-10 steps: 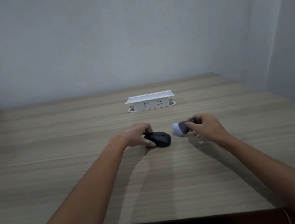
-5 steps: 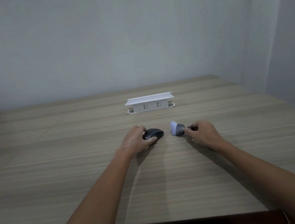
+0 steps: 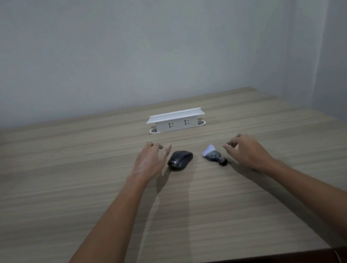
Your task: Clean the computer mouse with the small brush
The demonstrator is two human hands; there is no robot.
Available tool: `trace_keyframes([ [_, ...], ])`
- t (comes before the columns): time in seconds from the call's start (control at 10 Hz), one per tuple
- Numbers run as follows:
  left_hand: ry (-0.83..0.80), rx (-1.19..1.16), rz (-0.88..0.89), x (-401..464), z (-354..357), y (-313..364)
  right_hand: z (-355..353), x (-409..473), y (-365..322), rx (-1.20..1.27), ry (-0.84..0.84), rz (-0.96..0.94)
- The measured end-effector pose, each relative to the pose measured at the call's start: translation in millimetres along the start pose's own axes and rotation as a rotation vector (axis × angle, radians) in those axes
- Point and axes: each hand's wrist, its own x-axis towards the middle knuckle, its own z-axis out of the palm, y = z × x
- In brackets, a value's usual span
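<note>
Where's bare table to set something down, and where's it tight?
Free: the wooden table left of the left hand, and the near strip between both forearms. Tight: the centre, where the black computer mouse, the small white-bristled brush and the right hand crowd before the white socket box.

Black mouse (image 3: 180, 159), grey brush (image 3: 213, 155) with pale bristles, white socket box (image 3: 176, 121), wood-grain table (image 3: 88, 196)

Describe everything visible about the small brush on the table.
The small brush is short and stubby: a fan of pale, whitish bristles pointing away and leftward, a dark grey flared collar, and a black knob handle pointing toward the person. It lies flat on the wooden table, right of the black mouse and apart from it. The right hand sits open just beside it, not touching.
</note>
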Motion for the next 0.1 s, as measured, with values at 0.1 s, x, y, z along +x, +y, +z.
trace_keyframes([
  [0.1, -0.023, 0.120, -0.037, -1.2, -1.8, -12.6, -5.4, -2.2, 6.0, -0.181, -0.013, -0.022],
])
